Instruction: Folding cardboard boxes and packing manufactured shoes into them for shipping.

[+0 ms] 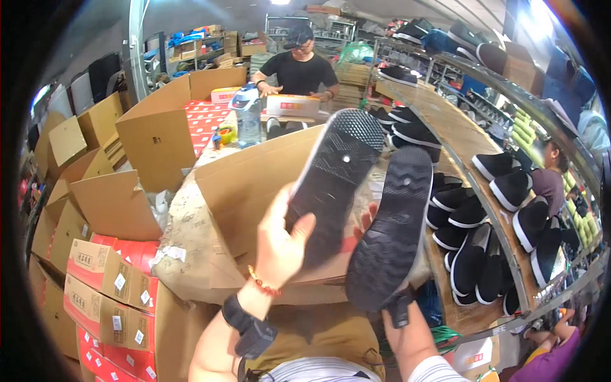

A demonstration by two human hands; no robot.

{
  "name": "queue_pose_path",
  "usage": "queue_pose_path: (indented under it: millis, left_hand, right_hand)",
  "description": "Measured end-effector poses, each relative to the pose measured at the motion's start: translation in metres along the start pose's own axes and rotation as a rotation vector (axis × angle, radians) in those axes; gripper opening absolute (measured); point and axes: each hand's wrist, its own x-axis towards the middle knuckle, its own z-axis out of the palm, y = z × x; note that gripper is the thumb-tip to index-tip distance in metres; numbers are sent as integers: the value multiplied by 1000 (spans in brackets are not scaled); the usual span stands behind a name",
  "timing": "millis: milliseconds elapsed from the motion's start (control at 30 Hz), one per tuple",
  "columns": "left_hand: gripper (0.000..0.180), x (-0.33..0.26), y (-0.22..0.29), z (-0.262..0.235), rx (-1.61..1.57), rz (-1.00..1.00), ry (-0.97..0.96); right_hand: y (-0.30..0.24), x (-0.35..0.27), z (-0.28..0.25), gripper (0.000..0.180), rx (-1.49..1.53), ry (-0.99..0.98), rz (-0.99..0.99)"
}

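Observation:
My left hand [283, 239] is closed around the edge of a black-soled shoe [337, 172], its thumb lying across the sole. That shoe is tilted, with the patterned sole toward me and a pale rim along its left side. A second shoe [394, 223], also sole-up toward me, is held beside it by my right hand [367, 216]. The shoe hides most of that hand; only some fingertips show past its left edge. Behind the shoes stands an open cardboard carton [248, 191] on the worktable [184, 229].
On the right, wooden shelves [458, 134] carry black shoes [471, 261] with white edges. Red-and-brown cartons [111, 299] are stacked at lower left. Across the table a person [299, 70] handles a shoebox [293, 105], near a large water bottle [247, 114]. More people are at far right.

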Motion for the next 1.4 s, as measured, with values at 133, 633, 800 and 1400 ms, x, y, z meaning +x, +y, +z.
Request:
queue_pose_path:
  millis: [133, 633, 800, 1400]
  left_hand:
    - [49, 1, -41, -32, 670, 86, 8]
    - [31, 0, -93, -143, 411, -183, 248]
    - [110, -12, -142, -76, 532, -286, 205]
    - [98, 19, -64, -73, 1265, -244, -908]
  right_hand:
    - [12, 38, -26, 9, -590, -27, -412]
    - [-26, 183, -53, 16, -1484, 133, -436]
    - [51, 170, -106, 33, -2218, -74, -182]
    - [1, 143, -93, 73, -1995, -543, -56]
